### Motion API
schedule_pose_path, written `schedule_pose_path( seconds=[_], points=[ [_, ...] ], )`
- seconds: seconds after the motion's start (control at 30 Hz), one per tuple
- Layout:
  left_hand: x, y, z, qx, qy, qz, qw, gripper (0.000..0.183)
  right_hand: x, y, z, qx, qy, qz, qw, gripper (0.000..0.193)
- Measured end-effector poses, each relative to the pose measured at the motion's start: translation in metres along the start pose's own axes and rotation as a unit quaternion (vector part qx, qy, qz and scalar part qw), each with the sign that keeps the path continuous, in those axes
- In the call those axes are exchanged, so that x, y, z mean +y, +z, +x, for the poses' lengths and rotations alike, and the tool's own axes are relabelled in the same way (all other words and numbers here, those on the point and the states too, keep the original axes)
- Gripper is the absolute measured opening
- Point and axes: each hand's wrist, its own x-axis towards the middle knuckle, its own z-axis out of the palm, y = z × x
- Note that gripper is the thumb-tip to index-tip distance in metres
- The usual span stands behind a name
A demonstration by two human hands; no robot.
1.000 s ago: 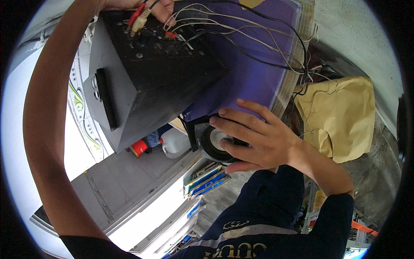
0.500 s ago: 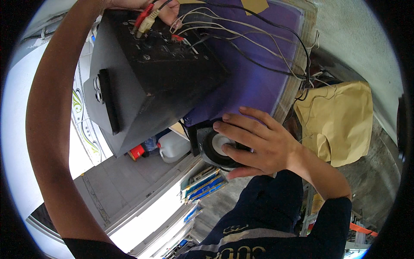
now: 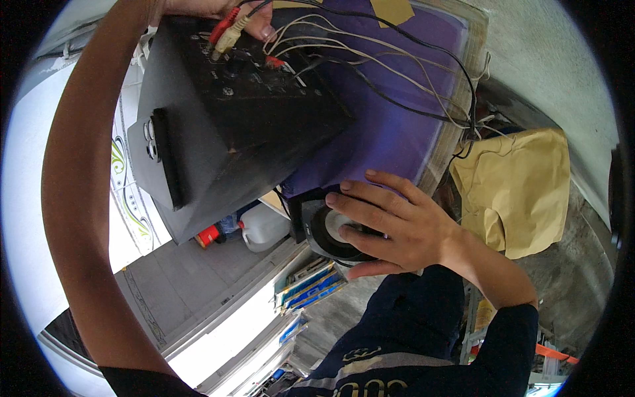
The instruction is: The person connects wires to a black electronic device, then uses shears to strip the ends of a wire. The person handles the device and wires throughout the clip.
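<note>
A large black speaker box (image 3: 264, 119) stands tilted at the upper left, its panel of sockets facing up. A red plug (image 3: 223, 28) and a cream plug (image 3: 229, 40) sit in that panel. My left hand (image 3: 218, 8) reaches over the box's far edge beside these plugs; the frame's top cuts it off, and most fingers are hidden. Under my right hand (image 3: 403, 221) is a smaller black round-faced speaker (image 3: 321, 228) with a grey centre. The right fingers are spread across its face, the thumb near its lower rim.
Thin white and black cables (image 3: 397, 53) run from the panel across a purple surface (image 3: 397, 119) to the right. A crumpled tan paper bag (image 3: 522, 192) lies beyond. Below the box are a white jug (image 3: 264, 228) and a red-capped item (image 3: 208, 236). A wall borders the right.
A fingertip of my left hand now points down beside the cables, where the fingers were more curled. My right hand stays spread on the smaller speaker.
</note>
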Motion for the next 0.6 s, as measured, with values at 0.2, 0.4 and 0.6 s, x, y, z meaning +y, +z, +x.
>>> schedule_pose_path(
  seconds=[0.2,0.4,0.6],
  points=[
    [-0.017,0.000,-0.010,0.016,0.001,-0.008,1.000,0.037,-0.007,0.002,0.012,-0.001,0.002,0.011,1.000,0.053],
    [-0.017,0.000,-0.015,0.015,0.032,0.015,0.999,0.039,-0.008,0.003,0.014,-0.012,0.001,0.002,1.000,0.058],
    [-0.022,0.004,-0.015,0.024,0.075,-0.008,0.997,0.040,-0.009,0.003,0.016,-0.018,0.000,0.009,1.000,0.056]
  ],
)
